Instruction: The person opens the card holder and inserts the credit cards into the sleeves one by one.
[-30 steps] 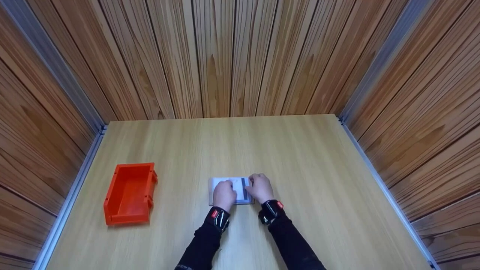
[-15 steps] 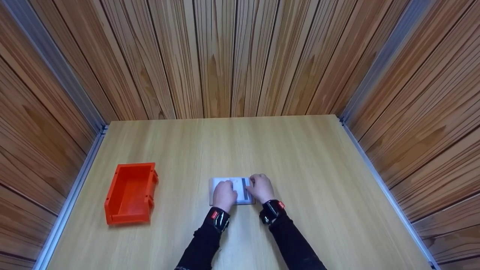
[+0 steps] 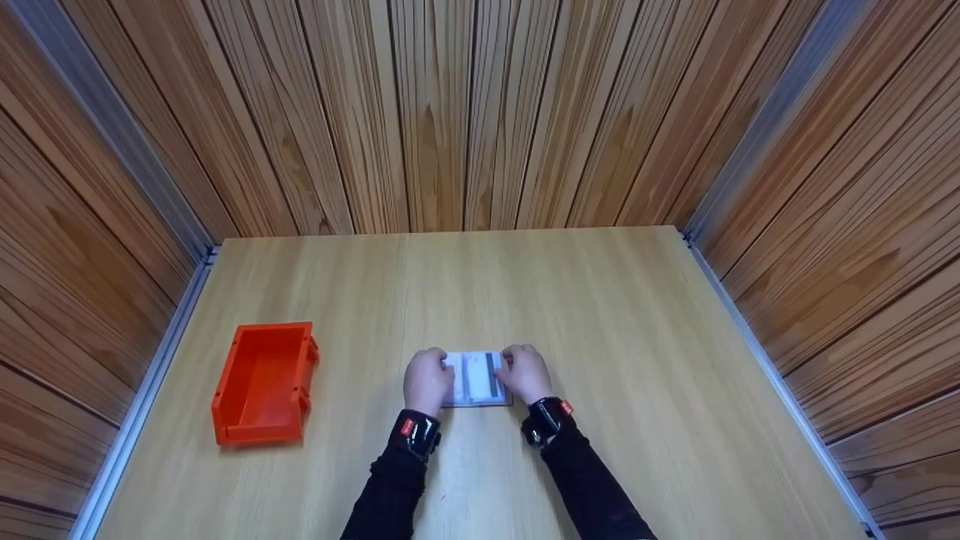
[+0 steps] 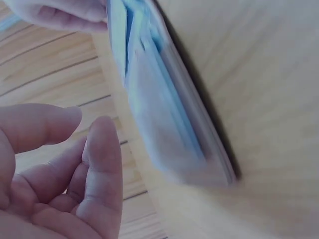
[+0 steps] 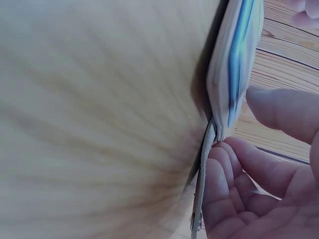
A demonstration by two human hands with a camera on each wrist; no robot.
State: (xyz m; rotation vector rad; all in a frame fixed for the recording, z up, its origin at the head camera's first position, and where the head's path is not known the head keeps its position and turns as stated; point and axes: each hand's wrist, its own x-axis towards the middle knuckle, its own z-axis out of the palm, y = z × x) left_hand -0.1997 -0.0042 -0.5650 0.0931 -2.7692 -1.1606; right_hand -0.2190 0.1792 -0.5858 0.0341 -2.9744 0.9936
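A card holder (image 3: 474, 379) with clear plastic sleeves lies spread on the table in the head view, a pale card with a dark stripe showing in its right side. My left hand (image 3: 426, 381) is over its left end. In the left wrist view, the left thumb and fingers are loosely curled beside the clear sleeves (image 4: 159, 114), a gap between them and nothing held. At the right end, my right hand (image 3: 526, 373) holds the holder's edge, thumb on the sleeves and fingers at the outer side. A snap strap (image 5: 199, 184) hangs out beside those fingers.
An orange-red open bin (image 3: 262, 386) stands on the table at the left. The light wooden table (image 3: 600, 315) is enclosed by wood-plank walls (image 3: 442, 112) with metal corner rails.
My left hand has moved left from the middle of the card holder to its left end, uncovering more of the sleeves. The right hand stays at the right edge.
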